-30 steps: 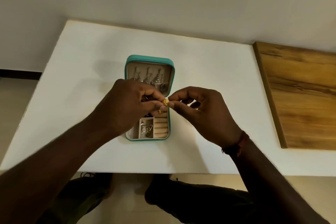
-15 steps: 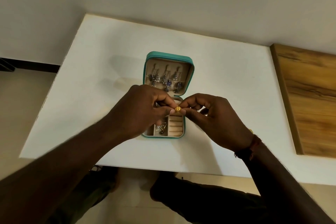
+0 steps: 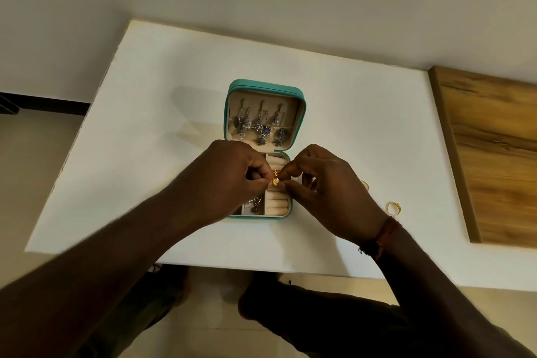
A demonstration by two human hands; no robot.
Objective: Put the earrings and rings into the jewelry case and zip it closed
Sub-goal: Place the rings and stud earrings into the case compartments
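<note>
A teal jewelry case (image 3: pixel 302 113) lies open on the white table (image 3: pixel 151 113). Several silver drop earrings (image 3: pixel 261 128) hang inside its raised lid. My left hand (image 3: pixel 223 180) and my right hand (image 3: pixel 328 189) meet over the case's beige ring rolls (image 3: pixel 276 203), both pinching a small gold ring (image 3: pixel 275 182). A second gold piece (image 3: pixel 276 172) sits just behind it on the rolls. Silver earrings (image 3: pixel 253 204) lie in the front left compartment. Two gold rings, one (image 3: pixel 393 207) and another (image 3: pixel 364 184), rest on the table to the right.
A wooden board (image 3: pixel 494 154) lies along the table's right side. The table's near edge runs just below my wrists, with my legs and the floor beneath. A pale wall stands behind the table.
The view has shifted, so the case sits lower and more central and the loose rings on the right have come into sight. My hands have lowered the gold ring closer to the ring rolls.
</note>
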